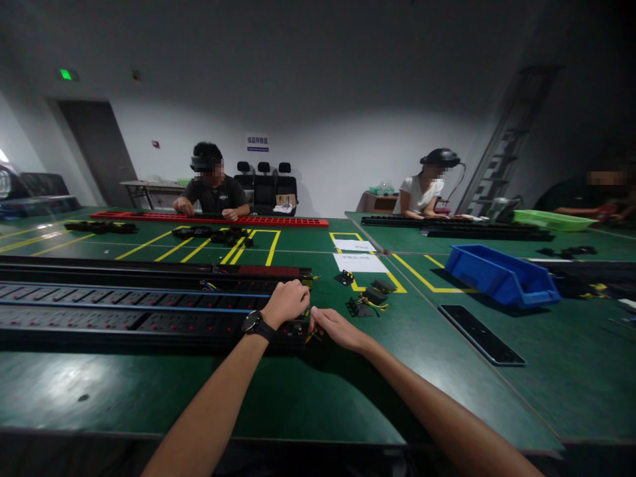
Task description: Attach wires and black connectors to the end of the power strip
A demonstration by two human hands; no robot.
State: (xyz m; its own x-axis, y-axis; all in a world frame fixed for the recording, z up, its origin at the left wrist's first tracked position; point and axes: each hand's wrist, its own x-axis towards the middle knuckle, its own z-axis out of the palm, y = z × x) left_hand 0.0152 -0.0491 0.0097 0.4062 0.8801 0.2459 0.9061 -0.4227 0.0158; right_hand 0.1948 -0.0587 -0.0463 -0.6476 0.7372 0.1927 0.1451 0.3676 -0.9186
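Observation:
Long black power strips (189, 323) with rows of sockets and small red parts lie side by side on the green table. My left hand (287, 301), with a black watch on its wrist, is at their right end. Its fingers are curled in, and whatever they hold is hidden. Just off that same end, my right hand (338, 327) pinches thin yellow wires (313, 336) between thumb and fingers. Both hands nearly touch. Right of them lie small black parts (362, 307) and black end pieces with yellow wires (376, 295).
White paper sheets (362, 264) lie beyond the loose parts. To the right are a blue bin (501, 278) and a dark phone-like slab (481, 334). Across the table, one person (218, 189) works at a red rail (288, 222); another person (422, 192) leans over black strips.

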